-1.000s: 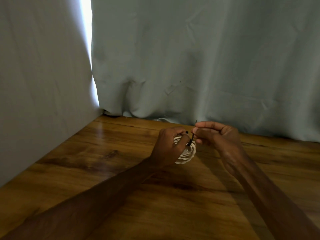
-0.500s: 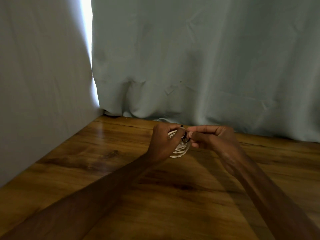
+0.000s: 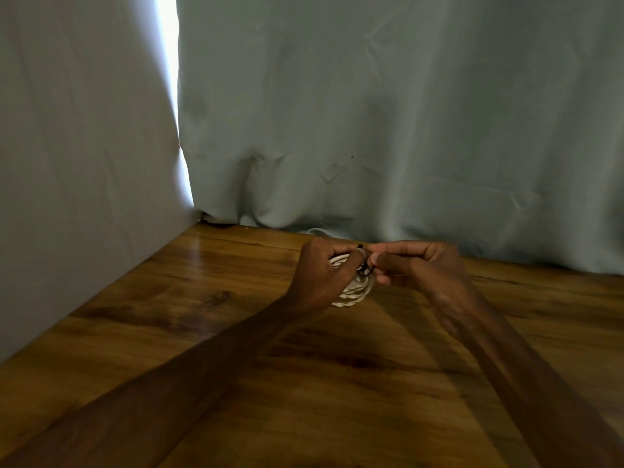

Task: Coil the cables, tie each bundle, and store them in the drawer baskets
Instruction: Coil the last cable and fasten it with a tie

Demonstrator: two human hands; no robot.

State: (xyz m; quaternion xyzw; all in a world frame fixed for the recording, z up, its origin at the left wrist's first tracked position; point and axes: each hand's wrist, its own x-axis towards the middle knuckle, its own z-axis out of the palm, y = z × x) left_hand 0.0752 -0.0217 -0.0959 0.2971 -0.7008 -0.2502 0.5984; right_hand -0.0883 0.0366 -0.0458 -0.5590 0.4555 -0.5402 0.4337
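A: Why do we hold the white coiled cable bundle [image 3: 354, 293] over the brown wooden surface [image 3: 219, 332]?

B: Our left hand [image 3: 322, 273] is curled round it so the loops cannot spring apart; our right hand [image 3: 427, 268] pinches the thin black tie [image 3: 364, 272] at its top, probably to cinch it; the tying looks unfinished.

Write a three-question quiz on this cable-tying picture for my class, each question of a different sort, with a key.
1. Which hand grips the white cable coil?
2. The right hand pinches: A the black tie; B a drawer handle; C scissors.
3. True or false: a pale curtain hangs behind the wooden table.
Key: 1 the left hand; 2 A; 3 true.
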